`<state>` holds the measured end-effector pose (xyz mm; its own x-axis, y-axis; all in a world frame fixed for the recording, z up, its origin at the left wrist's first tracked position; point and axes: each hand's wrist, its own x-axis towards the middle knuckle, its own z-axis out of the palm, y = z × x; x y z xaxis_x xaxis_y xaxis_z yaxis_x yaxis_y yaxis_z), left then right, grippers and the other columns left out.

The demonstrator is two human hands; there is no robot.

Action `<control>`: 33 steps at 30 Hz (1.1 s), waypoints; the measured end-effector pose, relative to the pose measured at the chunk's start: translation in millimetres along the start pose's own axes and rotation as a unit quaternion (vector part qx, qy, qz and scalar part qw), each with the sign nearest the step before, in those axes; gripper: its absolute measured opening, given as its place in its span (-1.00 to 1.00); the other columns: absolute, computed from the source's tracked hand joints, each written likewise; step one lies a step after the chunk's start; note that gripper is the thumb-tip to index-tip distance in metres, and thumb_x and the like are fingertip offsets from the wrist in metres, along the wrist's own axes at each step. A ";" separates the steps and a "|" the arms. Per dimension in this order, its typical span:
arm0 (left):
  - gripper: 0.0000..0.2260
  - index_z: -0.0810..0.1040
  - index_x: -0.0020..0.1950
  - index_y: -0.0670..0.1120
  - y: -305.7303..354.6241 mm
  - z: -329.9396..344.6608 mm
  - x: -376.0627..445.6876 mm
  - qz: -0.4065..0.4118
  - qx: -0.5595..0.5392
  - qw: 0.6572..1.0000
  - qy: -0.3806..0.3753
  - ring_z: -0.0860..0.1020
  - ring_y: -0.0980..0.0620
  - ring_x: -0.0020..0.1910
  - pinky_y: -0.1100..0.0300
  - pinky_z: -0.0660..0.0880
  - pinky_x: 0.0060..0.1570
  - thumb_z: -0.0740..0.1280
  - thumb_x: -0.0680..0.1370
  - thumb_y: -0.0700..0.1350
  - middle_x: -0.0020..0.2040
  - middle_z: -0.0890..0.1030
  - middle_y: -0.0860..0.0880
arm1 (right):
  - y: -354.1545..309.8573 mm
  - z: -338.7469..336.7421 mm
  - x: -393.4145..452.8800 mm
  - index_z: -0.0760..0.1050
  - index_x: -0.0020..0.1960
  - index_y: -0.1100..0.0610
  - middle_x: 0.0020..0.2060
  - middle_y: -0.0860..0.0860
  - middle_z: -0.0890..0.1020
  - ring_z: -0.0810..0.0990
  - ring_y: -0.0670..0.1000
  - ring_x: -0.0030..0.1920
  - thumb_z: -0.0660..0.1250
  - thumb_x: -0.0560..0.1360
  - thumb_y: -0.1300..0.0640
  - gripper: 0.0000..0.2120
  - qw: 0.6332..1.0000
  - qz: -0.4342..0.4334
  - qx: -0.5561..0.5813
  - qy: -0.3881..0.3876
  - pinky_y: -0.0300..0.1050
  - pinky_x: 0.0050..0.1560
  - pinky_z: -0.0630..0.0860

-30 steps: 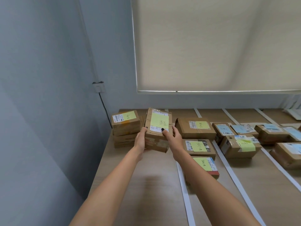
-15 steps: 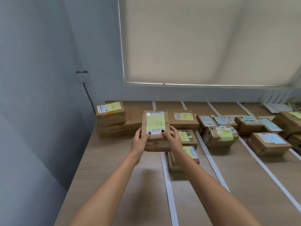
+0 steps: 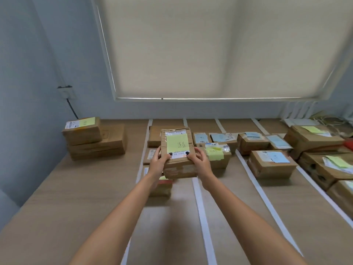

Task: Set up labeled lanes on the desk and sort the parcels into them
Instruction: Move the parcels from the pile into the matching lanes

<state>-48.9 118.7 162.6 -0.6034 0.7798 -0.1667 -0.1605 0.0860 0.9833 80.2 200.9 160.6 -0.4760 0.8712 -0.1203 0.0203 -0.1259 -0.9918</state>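
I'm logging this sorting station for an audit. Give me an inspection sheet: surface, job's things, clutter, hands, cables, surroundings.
Surface: wooden desk divided by white tape strips into lanes.
Job's things: held parcel with a yellow note; stack at far left; parcels with yellow or blue notes in the lanes.
Clutter: papers and tangled cords at the far right corner.
Hands: left hand and right hand grip the held parcel's sides.
Cables: black cable hanging from the wall socket.
Surroundings: blue walls, lowered blind.

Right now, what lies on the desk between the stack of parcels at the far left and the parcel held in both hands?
In the head view, bare desk and one white tape strip lie between the stack and the held parcel.
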 end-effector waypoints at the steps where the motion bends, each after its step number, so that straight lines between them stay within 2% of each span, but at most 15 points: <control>1: -0.53 0.27 0.44 0.06 -7.0 30.9 -5.8 0.001 -0.007 1.000 0.005 0.56 0.07 -0.10 0.28 0.47 -0.41 0.26 0.55 -0.11 0.16 0.54 -0.03 | 1.9 -33.0 0.0 0.31 0.33 -0.01 0.16 0.04 0.54 0.57 0.03 0.09 0.35 0.48 0.06 -0.55 1.000 -0.002 -0.010 -0.006 -0.02 0.10 0.54; 3: -0.52 0.26 0.45 0.08 -20.6 104.2 -18.1 -0.002 -0.022 1.000 0.007 0.56 0.05 -0.08 0.25 0.48 -0.37 0.26 0.55 -0.10 0.15 0.54 -0.04 | 1.0 -108.2 -2.3 0.30 0.31 -0.06 0.16 0.02 0.54 0.56 0.01 0.08 0.35 0.47 0.01 -0.55 1.000 -0.005 -0.024 -0.014 -0.05 0.06 0.55; 7: -0.56 0.27 0.42 0.11 -31.4 207.9 -48.8 -0.018 -0.025 1.000 -0.002 0.56 0.07 -0.09 0.21 0.48 -0.36 0.26 0.55 -0.09 0.08 0.55 0.02 | -11.0 -213.1 -18.1 0.29 0.34 -0.04 0.13 0.00 0.54 0.55 -0.07 0.02 0.33 0.48 -0.03 -0.53 0.999 0.006 -0.048 -0.001 -0.22 -0.16 0.50; 10: -0.55 0.26 0.44 0.08 -31.3 274.0 -71.2 -0.024 -0.019 0.999 -0.019 0.55 0.05 -0.06 0.21 0.47 -0.34 0.25 0.56 -0.07 0.15 0.54 -0.03 | -23.4 -281.2 -33.2 0.29 0.35 -0.03 0.15 0.03 0.54 0.55 -0.03 0.05 0.33 0.47 -0.03 -0.52 0.998 0.012 -0.060 0.018 -0.15 -0.04 0.54; 15: -0.52 0.20 0.48 0.09 -24.0 355.8 -85.6 -0.021 -0.004 0.998 -0.055 0.55 0.04 -0.03 0.21 0.49 -0.33 0.24 0.57 -0.06 0.20 0.51 -0.06 | -41.2 -361.1 -48.0 0.33 0.28 -0.08 0.16 0.01 0.54 0.54 -0.08 0.01 0.33 0.47 0.01 -0.59 0.997 0.011 -0.038 0.063 -0.27 -0.20 0.44; 19: -0.51 0.20 0.48 0.09 -27.6 412.1 -96.0 -0.009 0.005 0.996 -0.091 0.55 0.04 -0.02 0.24 0.49 -0.33 0.24 0.57 -0.08 0.20 0.50 -0.05 | -37.5 -417.5 -57.1 0.35 0.29 -0.04 0.17 0.02 0.53 0.54 -0.01 0.08 0.32 0.48 0.02 -0.60 0.994 0.012 -0.028 0.103 -0.19 -0.11 0.48; 25: -0.53 0.20 0.47 0.09 -42.0 494.7 -122.2 -0.013 0.008 0.994 -0.106 0.54 -0.06 0.08 0.14 0.54 -0.23 0.22 0.59 -0.10 0.26 0.48 -0.09 | -32.3 -504.8 -67.1 0.34 0.33 -0.01 0.16 -0.02 0.54 0.52 -0.02 0.08 0.31 0.47 0.02 -0.55 0.993 0.010 -0.025 0.112 -0.16 -0.09 0.45; 30: -0.51 0.18 0.48 0.06 -53.8 587.0 -132.9 -0.002 0.009 0.994 -0.105 0.53 -0.05 0.11 0.17 0.53 -0.20 0.24 0.58 -0.09 0.28 0.47 -0.09 | -31.1 -598.2 -62.5 0.35 0.31 -0.02 0.14 0.03 0.53 0.54 0.06 0.07 0.31 0.47 0.06 -0.58 0.993 -0.004 -0.010 0.117 -0.04 0.01 0.50; 33: -0.51 0.19 0.47 0.06 -64.4 653.8 -146.0 -0.008 0.000 0.996 -0.089 0.54 -0.04 0.08 0.16 0.54 -0.19 0.25 0.57 -0.09 0.26 0.48 -0.10 | -32.7 -667.2 -60.6 0.35 0.33 0.01 0.11 0.02 0.54 0.55 0.04 0.04 0.31 0.48 0.06 -0.57 0.995 -0.002 -0.015 0.102 -0.13 -0.07 0.49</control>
<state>560.2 404.8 171.6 -0.4523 0.8762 -0.1662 -0.1681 0.0993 0.9808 695.0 468.8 172.1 -0.2875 0.9504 -0.1188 0.0468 -0.1100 -0.9928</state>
